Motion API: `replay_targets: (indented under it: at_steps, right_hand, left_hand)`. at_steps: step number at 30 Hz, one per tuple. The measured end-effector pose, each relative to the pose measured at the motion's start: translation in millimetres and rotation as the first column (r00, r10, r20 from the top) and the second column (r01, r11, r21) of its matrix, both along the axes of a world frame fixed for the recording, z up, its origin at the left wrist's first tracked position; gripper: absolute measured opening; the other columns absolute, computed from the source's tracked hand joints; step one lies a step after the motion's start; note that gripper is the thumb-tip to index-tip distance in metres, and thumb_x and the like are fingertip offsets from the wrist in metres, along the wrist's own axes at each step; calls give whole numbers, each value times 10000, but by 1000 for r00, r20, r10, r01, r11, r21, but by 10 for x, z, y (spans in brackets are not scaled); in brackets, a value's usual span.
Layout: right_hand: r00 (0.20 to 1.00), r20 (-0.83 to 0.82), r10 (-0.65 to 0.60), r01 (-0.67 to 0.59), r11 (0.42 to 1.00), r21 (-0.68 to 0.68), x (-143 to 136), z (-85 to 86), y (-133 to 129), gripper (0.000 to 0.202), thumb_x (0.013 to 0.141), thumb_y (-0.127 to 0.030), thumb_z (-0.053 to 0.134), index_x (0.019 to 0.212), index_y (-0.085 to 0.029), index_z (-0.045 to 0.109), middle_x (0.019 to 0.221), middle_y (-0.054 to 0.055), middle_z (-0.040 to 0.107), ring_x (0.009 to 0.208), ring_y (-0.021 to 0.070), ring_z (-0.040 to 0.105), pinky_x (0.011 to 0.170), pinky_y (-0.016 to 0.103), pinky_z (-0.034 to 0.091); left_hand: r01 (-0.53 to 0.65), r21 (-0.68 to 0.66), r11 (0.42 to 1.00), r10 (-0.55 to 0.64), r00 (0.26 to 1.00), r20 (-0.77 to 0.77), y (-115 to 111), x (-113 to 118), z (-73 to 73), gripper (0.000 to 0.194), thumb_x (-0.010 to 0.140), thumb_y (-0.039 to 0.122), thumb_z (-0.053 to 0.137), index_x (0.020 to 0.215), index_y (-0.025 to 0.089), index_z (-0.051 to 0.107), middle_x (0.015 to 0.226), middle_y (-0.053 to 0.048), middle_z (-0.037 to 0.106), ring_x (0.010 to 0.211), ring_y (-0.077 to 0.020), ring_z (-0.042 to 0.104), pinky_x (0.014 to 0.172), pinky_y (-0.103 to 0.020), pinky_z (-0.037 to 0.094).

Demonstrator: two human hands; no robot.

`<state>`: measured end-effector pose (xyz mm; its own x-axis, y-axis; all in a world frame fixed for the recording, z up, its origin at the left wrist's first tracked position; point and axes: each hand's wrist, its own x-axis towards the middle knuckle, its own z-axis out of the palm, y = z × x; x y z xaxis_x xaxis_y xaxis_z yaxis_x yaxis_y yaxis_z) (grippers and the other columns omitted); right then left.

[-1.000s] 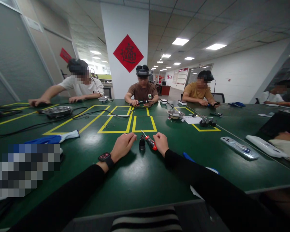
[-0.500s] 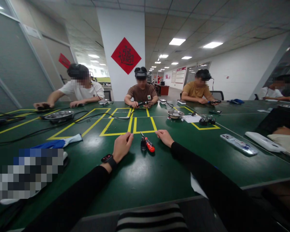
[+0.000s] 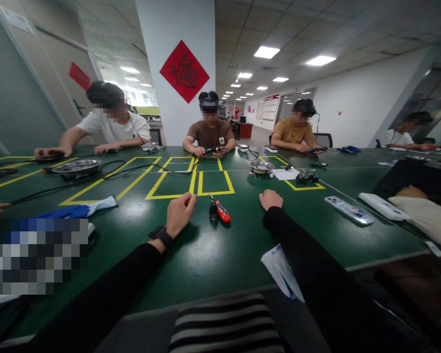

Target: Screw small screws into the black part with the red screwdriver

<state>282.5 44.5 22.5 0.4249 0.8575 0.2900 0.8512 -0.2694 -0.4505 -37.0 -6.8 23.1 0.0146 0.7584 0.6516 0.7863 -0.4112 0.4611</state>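
Note:
On the green table (image 3: 206, 255), a red-handled screwdriver (image 3: 223, 213) lies beside a black-handled one (image 3: 213, 211) with a thin metal shaft pointing away from me. My left hand (image 3: 181, 211) rests to their left, its fingers curled closed with nothing visible in them, and a black watch is on the wrist. My right hand (image 3: 271, 199) lies on the table to the right of the screwdrivers, its fingers folded in; nothing shows in it. Neither hand touches the tools. A white and blue glove (image 3: 282, 272) hangs near the front edge beside my right sleeve.
Yellow tape outlines (image 3: 228, 182) mark the table beyond my hands. Metal bowls (image 3: 261, 167), black cables and a white sheet lie farther back. At right are a phone-like item (image 3: 348, 211) and a white device (image 3: 382, 207). Several people sit around the table.
My right hand has moved right, away from the screwdrivers, and its fingers have folded in. More of the glove by my right sleeve shows. The view has shifted slightly.

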Motion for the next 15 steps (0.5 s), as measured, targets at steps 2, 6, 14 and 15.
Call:
replay_targets:
  at_steps: [2, 6, 14, 15]
  right_hand:
    - [1000, 15, 21, -21, 1000, 3, -91, 37, 80, 196, 739, -215, 520, 749, -94, 674, 865, 208, 660, 867, 275, 617, 742, 334, 407]
    - [996, -8, 91, -91, 993, 75, -361, 62, 197, 235, 765, -292, 484, 703, -138, 650, 788, 141, 659, 747, 218, 608, 653, 288, 395]
    - [933, -64, 355, -324, 903, 281, -643, -107, -48, 354, 831, -370, 355, 588, -178, 525, 567, -4, 525, 548, 121, 465, 551, 227, 330]
    - [922, -61, 383, -348, 887, 303, -654, -91, -87, 351, 837, -376, 355, 593, -180, 516, 561, -11, 509, 548, 119, 457, 553, 227, 328]
  left_hand:
    - [9, 7, 1000, -10, 1000, 26, 4, -16, 4, 352, 874, 378, 366, 662, 174, 559, 527, 24, 499, 506, -112, 435, 536, -220, 293]
    - [66, 1, 998, -66, 995, 71, -1, -22, 23, 332, 875, 370, 377, 677, 176, 559, 515, 29, 484, 508, -111, 434, 538, -220, 309]
    - [144, -66, 987, -114, 936, 333, -156, 194, 24, 326, 903, 370, 310, 758, 180, 532, 474, 52, 414, 464, -117, 440, 523, -227, 350]
    - [178, -73, 981, -144, 932, 333, -190, 230, 25, 321, 906, 368, 305, 772, 180, 528, 480, 53, 413, 462, -116, 438, 523, -229, 350]
